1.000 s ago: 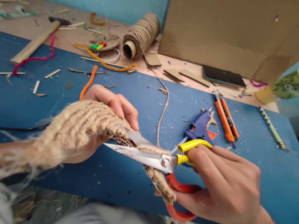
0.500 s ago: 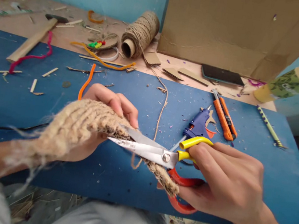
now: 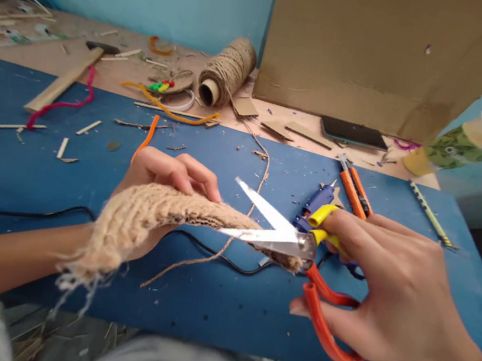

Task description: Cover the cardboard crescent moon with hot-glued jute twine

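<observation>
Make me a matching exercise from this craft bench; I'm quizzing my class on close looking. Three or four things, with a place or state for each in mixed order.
Things:
1. scissors
2. twine spool
3. jute-wrapped piece
4. phone

Places or states:
A. lying flat beside the cardboard sheet
B. gripped in the left hand
C. blades open, in the right hand
D. lying on its side near the blue wall

Pairs: 1-C, 2-D, 3-B, 4-A

The jute-wrapped cardboard piece (image 3: 150,215) hides the left palm, and the bottle (image 3: 466,140) is blurred.
</observation>
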